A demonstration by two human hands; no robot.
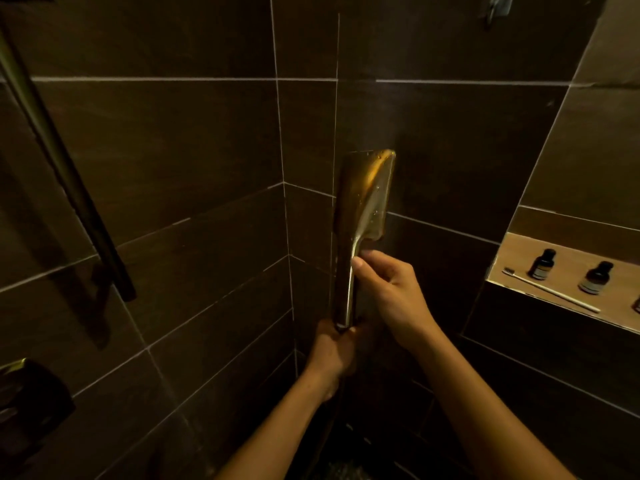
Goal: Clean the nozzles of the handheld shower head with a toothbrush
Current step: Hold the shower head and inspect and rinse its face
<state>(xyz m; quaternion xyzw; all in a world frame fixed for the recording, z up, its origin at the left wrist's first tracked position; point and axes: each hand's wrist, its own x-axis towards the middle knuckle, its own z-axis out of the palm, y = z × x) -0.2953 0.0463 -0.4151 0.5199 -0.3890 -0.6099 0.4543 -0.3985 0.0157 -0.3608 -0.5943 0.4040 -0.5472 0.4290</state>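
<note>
The handheld shower head point(365, 195) is a flat, shiny, wet metal paddle held upright in the wall corner, its back towards me, so the nozzles are hidden. My left hand point(334, 355) grips the bottom end of its handle, where the hose joins. My right hand point(391, 289) holds the handle higher up, thumb and fingers pinched just below the head. A white toothbrush point(550, 289) lies on the lit niche shelf point(512, 251) at the right, apart from both hands.
Two small dark bottles point(542, 264) point(595, 278) stand on the niche shelf behind the toothbrush. Dark tiled walls meet in a corner behind the shower head. A dark slanted bar point(69, 174) runs down the left wall, with a dark fixture point(31, 393) below it.
</note>
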